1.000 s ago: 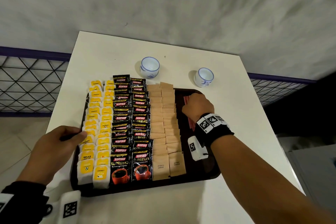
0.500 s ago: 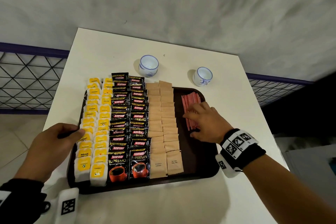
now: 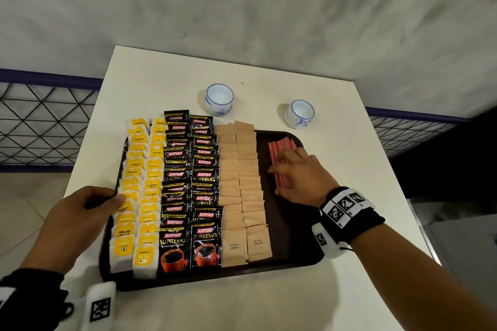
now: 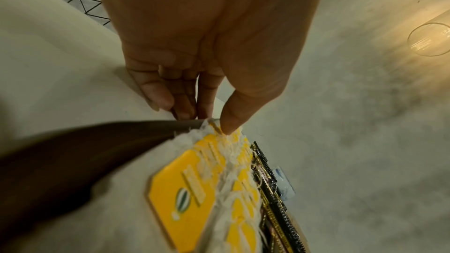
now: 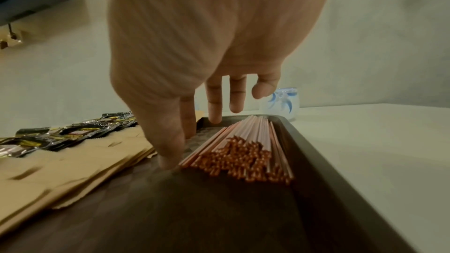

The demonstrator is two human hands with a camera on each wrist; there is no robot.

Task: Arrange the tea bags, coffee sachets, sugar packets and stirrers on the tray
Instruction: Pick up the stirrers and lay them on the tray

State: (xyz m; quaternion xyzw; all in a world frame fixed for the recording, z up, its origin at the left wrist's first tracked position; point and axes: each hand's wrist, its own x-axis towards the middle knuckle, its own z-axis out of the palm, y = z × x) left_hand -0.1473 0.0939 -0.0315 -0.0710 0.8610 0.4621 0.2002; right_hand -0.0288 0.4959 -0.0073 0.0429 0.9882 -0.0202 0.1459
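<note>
Stirrers (image 3: 282,164) are what I am working on: the red bundle lies along the right side of the tray (image 3: 293,239), well apart from the brown sugar packets (image 3: 242,183), with coffee sachets (image 3: 191,185) and tea bags (image 3: 139,191) in rows further left. My right hand (image 3: 301,177) rests over the bundle with fingers spread and relaxed, thumb tip down on the tray floor beside the near ends, gripping nothing. My left hand (image 3: 78,220) pinches the tray's left rim, thumb on a tea bag, steadying it. I judge this the last tidying step; next I should nudge the uneven stirrer ends flush and parallel to the packets without scattering them. Two cups (image 3: 219,98) stand on the desk (image 3: 150,88) beyond.
</note>
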